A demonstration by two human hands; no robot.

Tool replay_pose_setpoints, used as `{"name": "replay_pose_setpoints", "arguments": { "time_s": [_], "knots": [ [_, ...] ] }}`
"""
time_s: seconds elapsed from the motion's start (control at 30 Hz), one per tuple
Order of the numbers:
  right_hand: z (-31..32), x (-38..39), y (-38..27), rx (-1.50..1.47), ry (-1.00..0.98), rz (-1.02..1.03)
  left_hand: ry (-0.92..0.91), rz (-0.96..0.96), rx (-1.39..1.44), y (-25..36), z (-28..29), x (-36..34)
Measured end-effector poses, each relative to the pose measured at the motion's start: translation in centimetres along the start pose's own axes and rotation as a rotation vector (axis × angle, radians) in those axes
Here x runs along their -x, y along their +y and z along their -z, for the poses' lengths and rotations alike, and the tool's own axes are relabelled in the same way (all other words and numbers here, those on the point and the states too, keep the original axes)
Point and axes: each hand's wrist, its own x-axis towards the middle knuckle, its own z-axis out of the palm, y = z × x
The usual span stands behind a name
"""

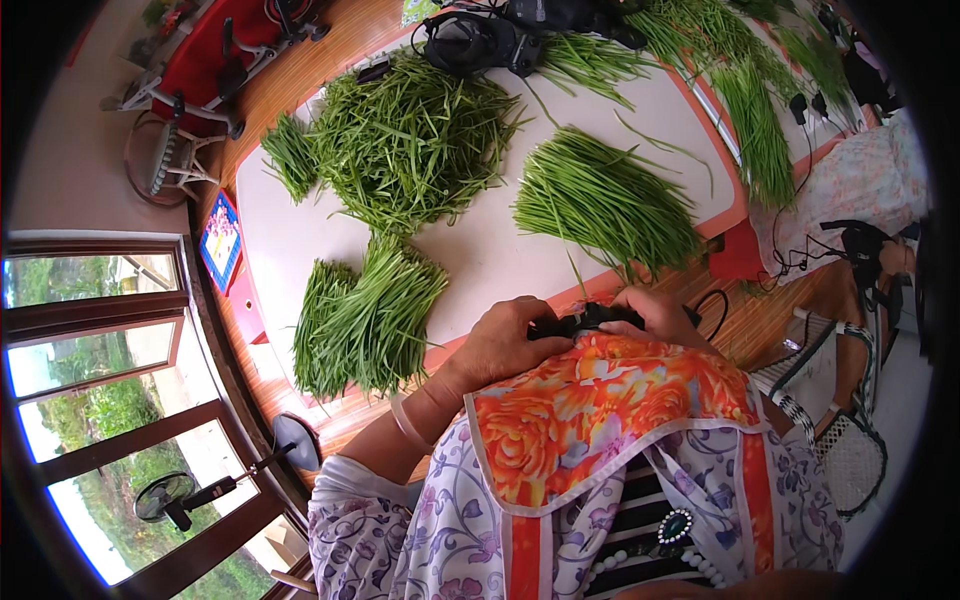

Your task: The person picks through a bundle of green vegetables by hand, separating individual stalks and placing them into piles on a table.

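Observation:
My left hand (510,338) and my right hand (660,318) are close together in front of my body, at the near edge of the table. Between them is a small black object (592,320) with a thin black cable beside it; its kind is partly hidden by my fingers. Both hands are closed on it, one at each end. Just below them hangs the orange floral apron (610,405). Beyond my right hand lies a bundle of long green stalks (610,205). Two more bundles (375,315) rest by the left near edge, ahead of my left forearm.
A big heap of loose green stalks (410,140) covers the far left of the white table (470,262). Black gear (480,40) sits at the far edge. Another table with stalks (755,130) and a person (895,262) are at right; a fan (170,495) stands left.

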Motion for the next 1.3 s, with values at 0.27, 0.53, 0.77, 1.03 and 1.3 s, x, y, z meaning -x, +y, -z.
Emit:
{"name": "replay_pose_setpoints", "arguments": {
  "time_s": [0.27, 0.53, 0.77, 1.03, 1.3],
  "knots": [
    [0.1, -0.1, -0.2, 0.060, -0.196, -0.027, 0.123, 0.064, 0.070, -0.6, -1.5, 0.0],
    [-1.5, 0.4, 1.8, -0.051, -0.199, -0.026, 0.200, -0.156, 0.143, -3.6, -0.8, 2.4],
    [-1.2, -0.5, 0.5, 0.079, -0.252, 0.070, 0.312, -0.354, -0.111, -2.2, -0.8, 1.4],
    [-1.2, -0.4, 2.5, 0.061, -0.358, 0.020, 0.391, -0.304, 0.004, -1.5, -1.3, 1.4],
    [0.9, -0.6, -0.7, 0.015, -0.183, 0.310, 0.154, -0.300, -0.075, -2.6, -0.5, 0.7]
  ]
}}
